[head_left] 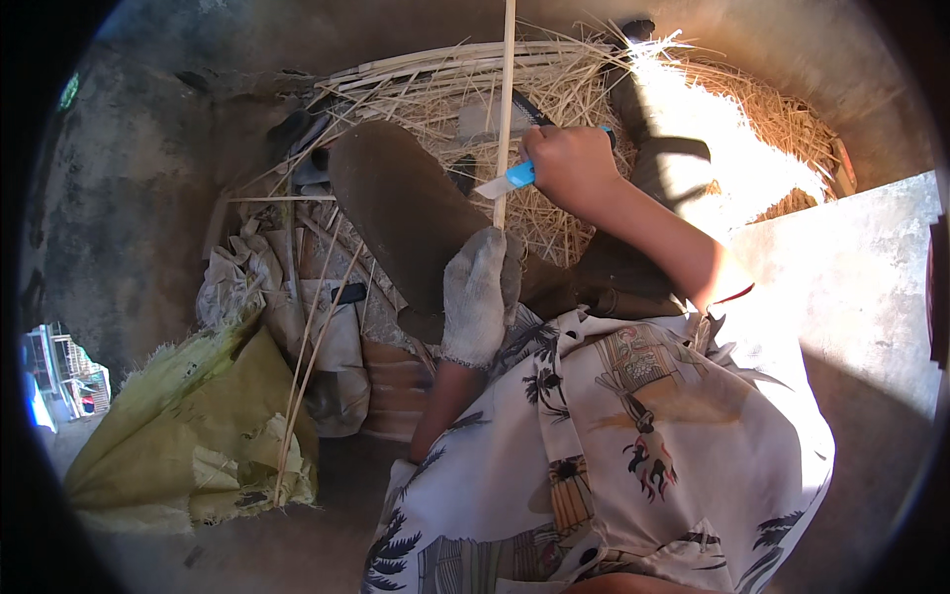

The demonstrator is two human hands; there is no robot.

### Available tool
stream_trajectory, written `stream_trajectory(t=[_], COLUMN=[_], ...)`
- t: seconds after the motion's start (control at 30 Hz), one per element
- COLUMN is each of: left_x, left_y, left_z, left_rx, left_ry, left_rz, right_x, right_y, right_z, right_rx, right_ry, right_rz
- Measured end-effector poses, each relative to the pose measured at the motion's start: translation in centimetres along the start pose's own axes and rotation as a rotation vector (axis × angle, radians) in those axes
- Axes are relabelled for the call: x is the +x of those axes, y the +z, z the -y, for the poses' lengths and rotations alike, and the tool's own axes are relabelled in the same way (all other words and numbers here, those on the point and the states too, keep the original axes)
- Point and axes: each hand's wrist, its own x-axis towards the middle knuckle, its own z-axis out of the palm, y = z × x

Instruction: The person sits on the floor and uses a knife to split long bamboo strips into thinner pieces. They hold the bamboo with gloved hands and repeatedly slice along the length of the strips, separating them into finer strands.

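My left hand (476,302), in a whitish knit glove, is closed around the lower end of a long pale wooden strip (508,84). The strip stands nearly upright in the picture and runs out past the top edge. My bare right hand (577,166) grips a blue utility knife (521,174). Its blade (492,188) lies against or just across the strip, a short way above the glove. Part of the knife's handle is hidden inside my fist. My bent leg (396,203) in dark brown trousers is beside the left hand.
Straw-like shavings (564,94) are heaped beyond my legs, brightly sunlit at the right. A torn yellow-green sack (188,426) lies at the left, with thin strips (304,381) across it. A small black object (348,293) rests on pale sacking. Concrete walls (148,228) stand around.
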Motion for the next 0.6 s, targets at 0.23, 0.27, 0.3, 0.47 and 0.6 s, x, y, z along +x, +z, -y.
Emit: stream_trajectory(t=[0.23, 0.27, 0.3, 0.47, 0.6], left_x=[0.5, 0.8, 0.8, 0.1, -0.1], left_y=[-1.2, -1.6, -1.5, -1.1, -0.7], left_z=[0.4, 0.4, 0.3, 0.1, 0.0], left_rx=[-0.376, -0.434, -0.431, -0.393, -0.263], left_ry=[-0.073, -0.083, -0.077, -0.059, -0.067], left_rz=[0.115, 0.190, 0.171, 0.116, 0.069], right_x=[4.9, 3.9, 2.8, 1.1, 8.2], right_y=[-0.8, -0.5, -0.4, -0.5, -3.4], right_z=[-0.3, 0.2, 0.7, 1.8, -2.7], right_rx=[0.099, 0.110, 0.121, 0.128, 0.008], right_ry=[0.139, 0.120, 0.102, -0.007, 0.259], right_rz=[-0.043, -0.018, 0.008, -0.024, -0.116])
